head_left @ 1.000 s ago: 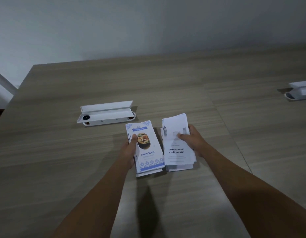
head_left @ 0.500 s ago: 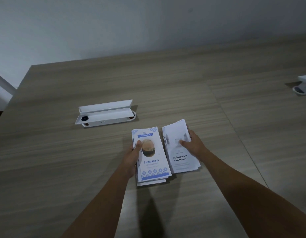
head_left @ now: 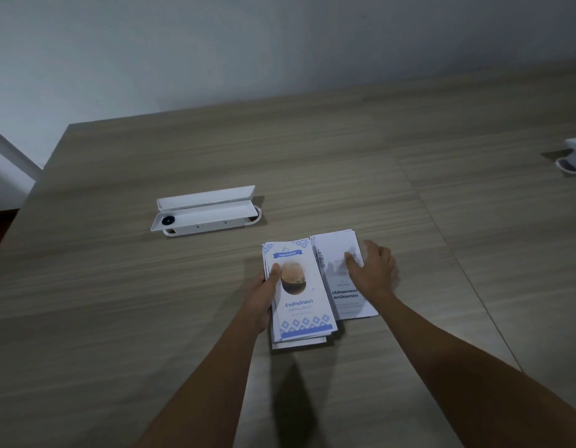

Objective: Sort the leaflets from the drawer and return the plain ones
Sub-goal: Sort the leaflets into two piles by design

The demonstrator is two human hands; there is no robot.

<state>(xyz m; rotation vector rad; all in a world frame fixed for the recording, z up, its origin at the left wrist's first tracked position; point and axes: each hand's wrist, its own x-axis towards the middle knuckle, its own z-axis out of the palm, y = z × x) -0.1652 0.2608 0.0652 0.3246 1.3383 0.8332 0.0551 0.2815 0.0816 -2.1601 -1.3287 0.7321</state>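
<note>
Two stacks of leaflets lie side by side on the wooden table. The left stack has a blue-patterned cover with an oval food picture. My left hand grips its left edge, thumb on the cover. The right stack is plainer, white and grey with dark text. My right hand rests on top of it, fingers spread flat over its right half. No drawer is in view.
A white pop-up socket box with its lid raised sits behind the stacks to the left. A second white box is at the far right edge. A wall stands behind the table's far edge.
Both stacks sit closer to me and lower in view than a second ago. My right hand has shifted from pinching the plain stack's top to lying flat on it.
</note>
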